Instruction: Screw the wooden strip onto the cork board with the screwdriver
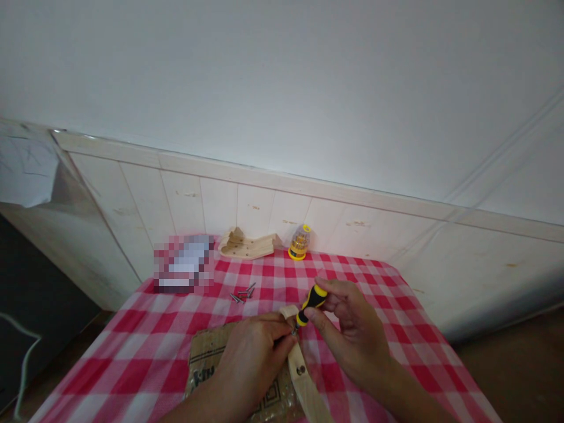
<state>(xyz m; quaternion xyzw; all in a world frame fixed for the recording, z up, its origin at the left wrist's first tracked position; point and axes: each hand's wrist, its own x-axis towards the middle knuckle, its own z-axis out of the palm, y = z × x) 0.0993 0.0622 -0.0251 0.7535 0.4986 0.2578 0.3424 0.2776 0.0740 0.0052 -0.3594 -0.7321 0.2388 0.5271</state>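
A: How is the left hand (258, 346) posed?
B: It reaches up and rightward over the cardboard (202, 352), thumb and index finger pressed together on the wooden piece (298, 367) at the screwdriver's tip (too small to tell whether a screw sits between them).
A: And the wooden piece?
B: It lies along the cardboard's right side, its long axis running from the far end down and rightward toward the person.
A: The screwdriver (312, 305)?
B: Tilted above the wood, tip down and leftward, handle up and rightward.
A: The right hand (352, 329)?
B: It comes from lower right, thumb and index finger pinching the handle, other fingers curled.
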